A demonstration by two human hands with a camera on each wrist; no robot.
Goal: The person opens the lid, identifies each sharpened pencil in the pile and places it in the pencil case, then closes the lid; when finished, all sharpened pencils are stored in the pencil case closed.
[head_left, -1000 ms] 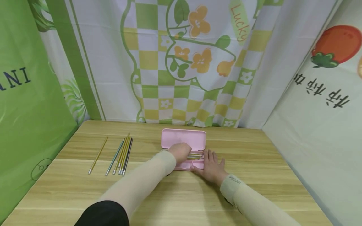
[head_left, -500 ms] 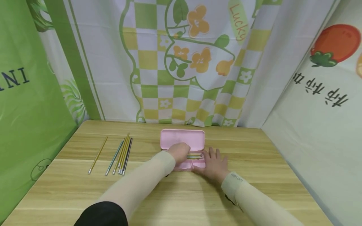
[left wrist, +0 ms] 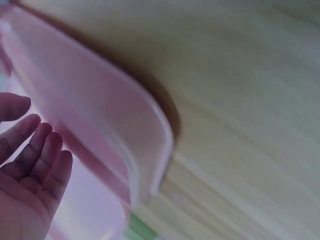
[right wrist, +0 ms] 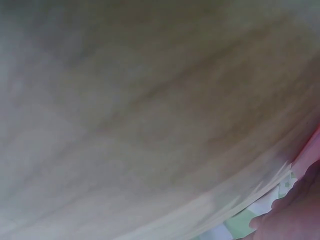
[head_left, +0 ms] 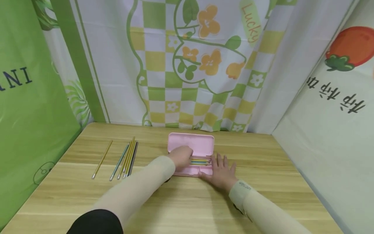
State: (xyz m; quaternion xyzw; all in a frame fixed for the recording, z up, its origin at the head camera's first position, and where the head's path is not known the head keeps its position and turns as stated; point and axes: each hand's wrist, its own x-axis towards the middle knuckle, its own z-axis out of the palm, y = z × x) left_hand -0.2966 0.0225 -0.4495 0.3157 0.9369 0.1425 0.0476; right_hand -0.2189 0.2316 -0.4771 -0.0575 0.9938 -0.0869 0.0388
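Note:
A pink pencil case [head_left: 191, 142] lies with its lid raised at the middle of the table. Several pencils [head_left: 201, 161] fill its rear compartment. Over the left part of the case is my left hand [head_left: 180, 156]; the left wrist view shows its fingers [left wrist: 46, 150] loosely bent with nothing between them. My right hand [head_left: 222, 174] rests at the case's right end, fingers spread on the table and thumb at the front corner. Only an edge of that hand shows in the right wrist view.
On the table's left side lie several loose pencils [head_left: 127, 159], yellow, teal and dark, in a group. A single yellow pencil [head_left: 102, 159] lies apart, further left. Behind the wooden table [head_left: 187, 208] hangs a patterned curtain [head_left: 198, 65].
My left hand has shifted left and slightly back over the case, so more of the pencils in the case show. My right hand stays at the right end with its fingers spread wider.

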